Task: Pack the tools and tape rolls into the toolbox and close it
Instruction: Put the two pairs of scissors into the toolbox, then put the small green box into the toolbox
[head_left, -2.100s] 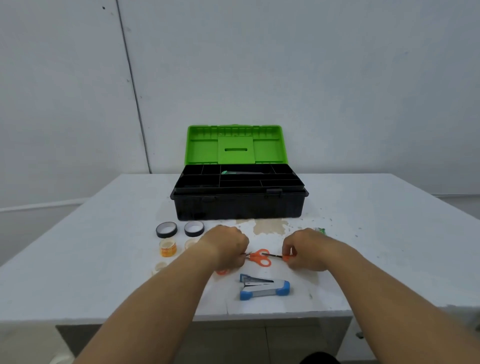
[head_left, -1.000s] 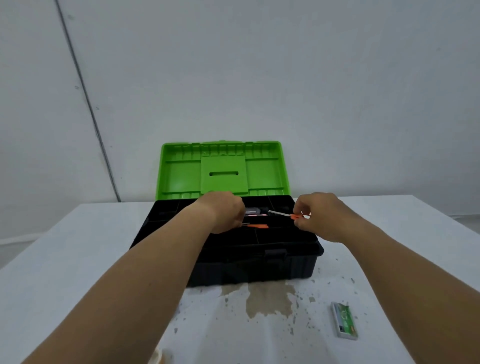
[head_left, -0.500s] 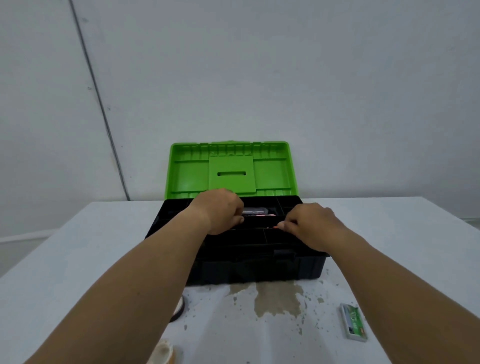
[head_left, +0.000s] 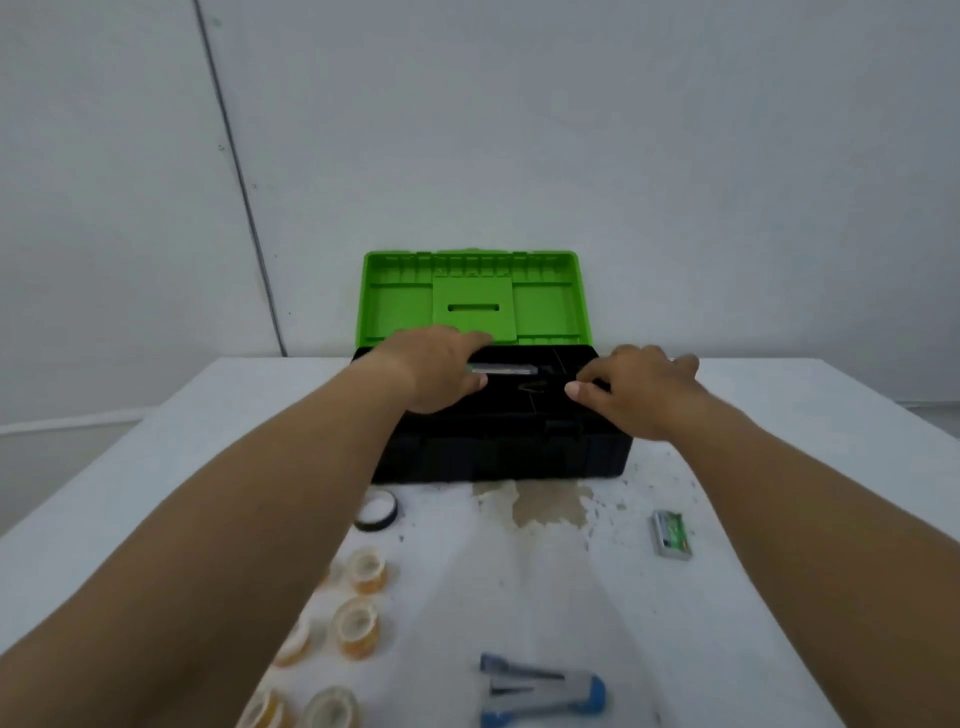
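Observation:
The black toolbox (head_left: 498, 457) stands mid-table with its green lid (head_left: 470, 299) upright and open. A grey tool (head_left: 504, 369) lies in its top tray. My left hand (head_left: 436, 369) hovers palm down over the tray's left part, its thumb next to the grey tool, with nothing seen in it. My right hand (head_left: 641, 392) hangs over the tray's right part, fingers loosely curled and empty. In front of the box lie a black tape roll (head_left: 376, 512), several clear yellowish tape rolls (head_left: 358, 626), a blue and grey stapler (head_left: 540, 693) and a green staple box (head_left: 672, 535).
The white table (head_left: 156, 467) has a brown stain (head_left: 545, 504) just in front of the toolbox. A plain grey wall stands right behind the lid. My left forearm hides part of the tape rolls at the near left.
Both hands carried the orange scissors and a small orange tool from the table into the toolbox tray. Neither item shows now, and the hands have drawn apart over the tray.

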